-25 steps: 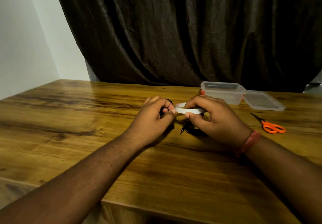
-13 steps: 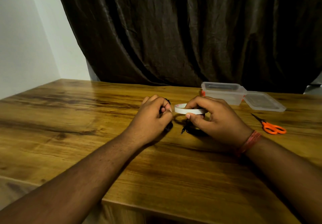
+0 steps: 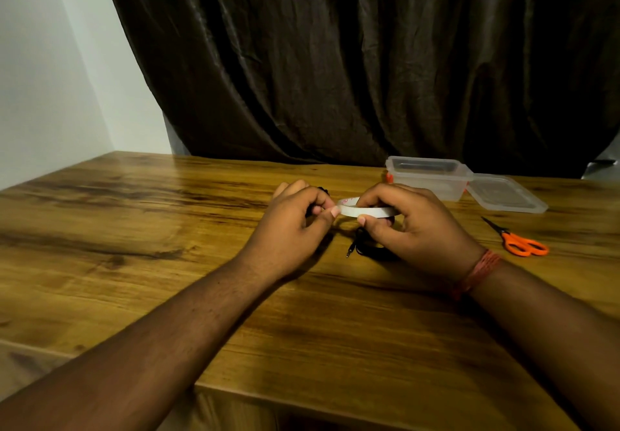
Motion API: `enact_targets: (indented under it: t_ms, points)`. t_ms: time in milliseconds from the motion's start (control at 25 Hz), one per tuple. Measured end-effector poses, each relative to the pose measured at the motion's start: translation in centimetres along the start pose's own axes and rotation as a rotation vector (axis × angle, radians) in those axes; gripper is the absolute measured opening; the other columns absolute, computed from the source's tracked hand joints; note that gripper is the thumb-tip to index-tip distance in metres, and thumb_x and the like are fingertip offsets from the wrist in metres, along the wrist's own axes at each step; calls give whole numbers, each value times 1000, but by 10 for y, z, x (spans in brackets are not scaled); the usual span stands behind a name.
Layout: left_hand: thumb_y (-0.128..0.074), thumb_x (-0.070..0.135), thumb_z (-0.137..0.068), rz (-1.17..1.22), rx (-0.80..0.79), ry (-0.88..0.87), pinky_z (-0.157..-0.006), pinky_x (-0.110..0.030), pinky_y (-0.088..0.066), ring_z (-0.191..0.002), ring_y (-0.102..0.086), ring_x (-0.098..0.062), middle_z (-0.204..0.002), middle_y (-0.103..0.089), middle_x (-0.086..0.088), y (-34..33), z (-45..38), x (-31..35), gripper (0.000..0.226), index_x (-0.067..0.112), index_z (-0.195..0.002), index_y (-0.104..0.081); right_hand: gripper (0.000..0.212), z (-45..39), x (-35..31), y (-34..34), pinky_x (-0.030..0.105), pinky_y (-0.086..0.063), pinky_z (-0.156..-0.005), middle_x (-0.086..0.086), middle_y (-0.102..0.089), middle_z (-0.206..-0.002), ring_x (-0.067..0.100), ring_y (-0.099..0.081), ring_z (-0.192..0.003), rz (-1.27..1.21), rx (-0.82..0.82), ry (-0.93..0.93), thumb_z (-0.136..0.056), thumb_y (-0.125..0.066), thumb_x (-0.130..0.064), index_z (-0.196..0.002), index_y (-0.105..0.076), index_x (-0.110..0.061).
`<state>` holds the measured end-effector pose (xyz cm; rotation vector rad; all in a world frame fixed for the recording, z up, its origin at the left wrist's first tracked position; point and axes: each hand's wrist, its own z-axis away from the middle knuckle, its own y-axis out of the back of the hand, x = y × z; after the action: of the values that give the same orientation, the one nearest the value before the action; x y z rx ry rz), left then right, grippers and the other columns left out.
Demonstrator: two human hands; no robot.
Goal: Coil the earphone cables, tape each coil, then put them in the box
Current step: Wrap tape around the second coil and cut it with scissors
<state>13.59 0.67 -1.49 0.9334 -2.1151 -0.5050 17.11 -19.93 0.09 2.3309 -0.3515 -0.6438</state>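
Note:
My right hand (image 3: 414, 226) grips a white roll of tape (image 3: 369, 211) just above the wooden table (image 3: 167, 229). My left hand (image 3: 295, 226) holds a black coiled earphone cable, mostly hidden in its fingers, and its thumb and fingertip pinch at the left edge of the tape roll. Another black earphone cable (image 3: 367, 249) lies on the table under my right hand, its jack plug pointing left. The clear plastic box (image 3: 427, 175) stands open at the back right.
The box's clear lid (image 3: 506, 195) lies flat right of the box. Orange-handled scissors (image 3: 518, 241) lie near the right edge. A dark curtain hangs behind the table, and a white wall stands at the left.
My left thumb and fingertip have come back to the edge of the tape roll after drawing slightly away. The right hand and the roll stay almost still.

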Motion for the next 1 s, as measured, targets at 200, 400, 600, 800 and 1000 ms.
enact_targets:
  t_ms: [200, 400, 600, 800, 1000]
  points:
    - [-63, 20, -90, 87, 9, 68, -76, -7, -32, -96, -48, -6, -88, -54, 14, 0, -1, 1, 12, 30, -84, -62, 10, 0, -1, -1, 40, -49, -63, -5, -66, -82, 11, -60, -76, -3, 1, 3, -85, -66, -24, -95, -66, -22]
    - [-60, 24, -91, 79, -15, 86, -78, -18, -37, -99, -48, -7, -93, -55, 13, 0, 0, 2, 12, 33, -85, -62, 9, 0, -2, 1, 41, -48, -61, -5, -66, -80, 12, -60, -73, -30, 3, -4, -86, -68, -19, -94, -66, -24]
    - [-60, 23, -92, 100, -13, 100, -80, -21, -41, -98, -50, -8, -92, -56, 13, 1, 0, 2, 14, 35, -83, -62, 7, 0, -2, 2, 40, -49, -62, -4, -66, -80, 12, -61, -74, -38, -2, -29, -88, -66, -22, -94, -65, -25]
    - [-58, 28, -92, 423, -23, 283, -83, -52, -56, -98, -61, -19, -99, -62, 9, 2, 1, 0, 10, 29, -86, -66, 2, 0, 1, 6, 36, -49, -65, 0, -63, -78, 15, -59, -73, -139, 8, -118, -88, -64, -22, -88, -62, -22]
    - [-61, 33, -83, 658, -99, 454, -92, -62, -51, -107, -64, -34, -109, -68, -8, 6, -1, 1, 12, 28, -87, -70, 22, -1, 11, 10, 33, -43, -65, 10, -57, -76, 22, -52, -70, -313, 63, -217, -90, -63, -39, -82, -62, -18]
